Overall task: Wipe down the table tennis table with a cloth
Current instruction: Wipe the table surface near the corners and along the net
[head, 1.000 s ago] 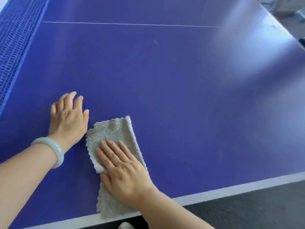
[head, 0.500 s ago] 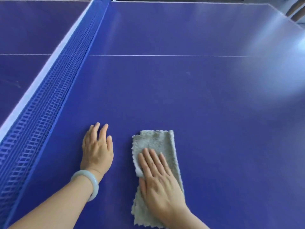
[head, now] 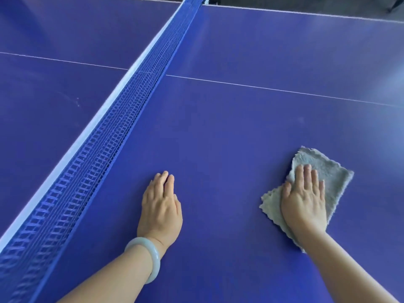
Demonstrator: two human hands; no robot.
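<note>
One blue worktop [head: 240, 127] fills nearly the whole view. It is divided into two halves by a blue mesh net [head: 105, 145] with a white top band, which runs from the lower left to the far edge. A thin white line [head: 262, 88] crosses both halves and meets the net. A narrow strip of dark floor [head: 306, 3] shows beyond the far edge.

On the half to the right of the net, a grey fluffy cloth [head: 332, 178] lies on the surface, well apart from the net. Its edges are scalloped and its far left corner is slightly rumpled. My right hand [head: 303, 202] lies palm down on the cloth, fingers straight and close together, pressing it to the worktop. Cloth shows beyond the fingertips and on both sides of the hand.

My left hand [head: 160, 206] rests palm down on the bare surface between net and cloth, touching neither. Its fingers are straight and together and it holds nothing. A pale bangle [head: 150, 256] sits on my left wrist.
</note>
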